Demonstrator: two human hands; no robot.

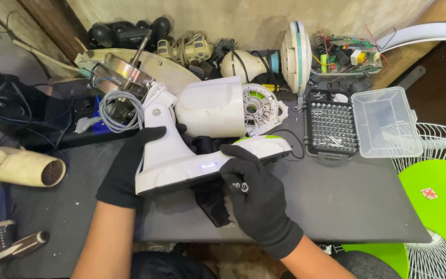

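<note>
Gloved right hand (258, 199) pinches a small screwdriver (241, 186) while resting on the white fan housing (181, 155) lying on the dark workbench (336, 201), and the left hand (130, 165) grips the housing's left edge, fingers wrapped

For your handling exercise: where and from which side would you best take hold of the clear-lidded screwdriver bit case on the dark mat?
Probably grip the bit case across its dark tray's short sides, coming from above. It lies flat with its clear lid swung open to the right, so the lid would likely flex and the tray is the firmer part.
</note>
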